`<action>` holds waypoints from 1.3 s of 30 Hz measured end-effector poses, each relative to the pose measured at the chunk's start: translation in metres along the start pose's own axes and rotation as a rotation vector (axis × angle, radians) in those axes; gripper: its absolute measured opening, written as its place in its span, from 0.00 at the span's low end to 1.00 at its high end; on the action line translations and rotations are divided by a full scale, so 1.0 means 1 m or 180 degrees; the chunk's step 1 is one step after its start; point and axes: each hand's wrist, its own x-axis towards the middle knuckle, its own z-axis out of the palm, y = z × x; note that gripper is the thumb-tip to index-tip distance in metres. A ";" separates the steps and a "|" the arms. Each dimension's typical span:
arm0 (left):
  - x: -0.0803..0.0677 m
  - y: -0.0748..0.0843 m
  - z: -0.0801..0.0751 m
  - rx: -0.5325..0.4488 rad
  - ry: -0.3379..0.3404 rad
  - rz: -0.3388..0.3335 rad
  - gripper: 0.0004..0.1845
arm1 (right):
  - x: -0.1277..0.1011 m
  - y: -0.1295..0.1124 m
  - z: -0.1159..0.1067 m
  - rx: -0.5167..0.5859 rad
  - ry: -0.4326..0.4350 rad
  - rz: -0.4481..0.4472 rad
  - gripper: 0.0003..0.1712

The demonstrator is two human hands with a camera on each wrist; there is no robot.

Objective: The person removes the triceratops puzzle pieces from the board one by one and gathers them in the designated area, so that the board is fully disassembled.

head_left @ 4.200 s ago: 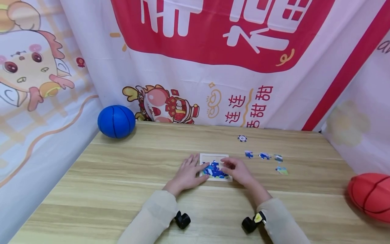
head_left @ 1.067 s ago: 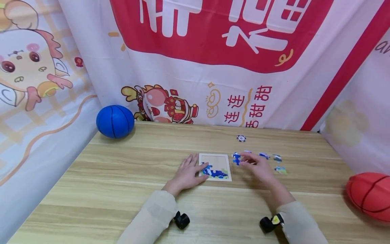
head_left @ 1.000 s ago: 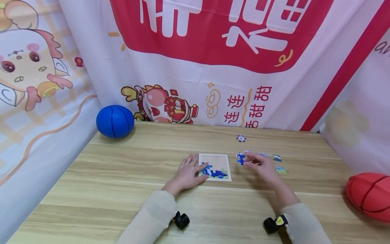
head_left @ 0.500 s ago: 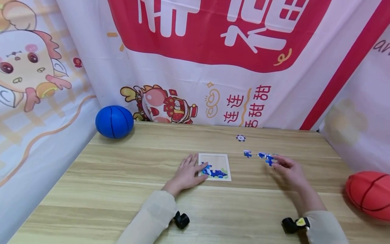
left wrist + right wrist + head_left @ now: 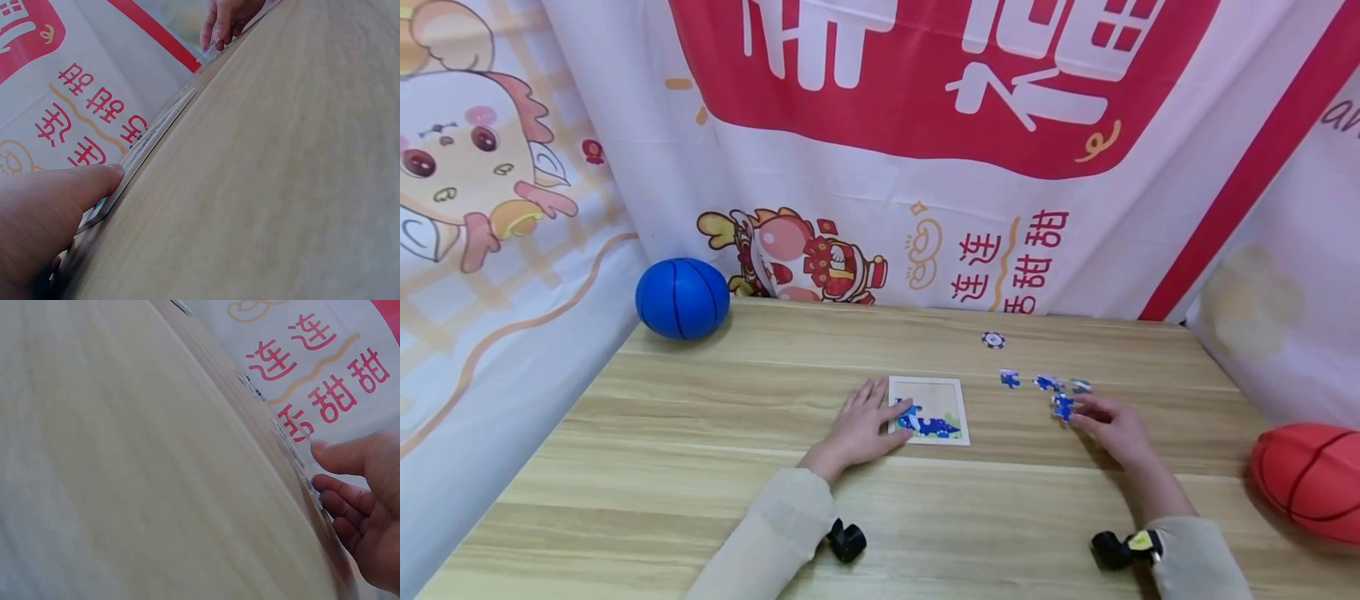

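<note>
Pinching a puzzle piece [image 5: 1062, 407], the right hand [image 5: 1117, 431] is near loose pieces [image 5: 1009, 379].

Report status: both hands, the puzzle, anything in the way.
Left hand on left side of the frame. Right hand holding a blue puzzle piece. Puzzle part-filled, top bare. Possible snag: loose pieces close beyond the held one.

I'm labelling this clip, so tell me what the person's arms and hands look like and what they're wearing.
Each beige sleeve has a black camera at its end; the right one also shows a yellow patch. The left hand and right hand are ungloved.
</note>
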 end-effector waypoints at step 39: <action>0.000 0.000 0.000 0.0026 -0.0060 -0.0058 0.30 | 0.010 -0.012 0.003 -0.0232 -0.0474 0.0329 0.24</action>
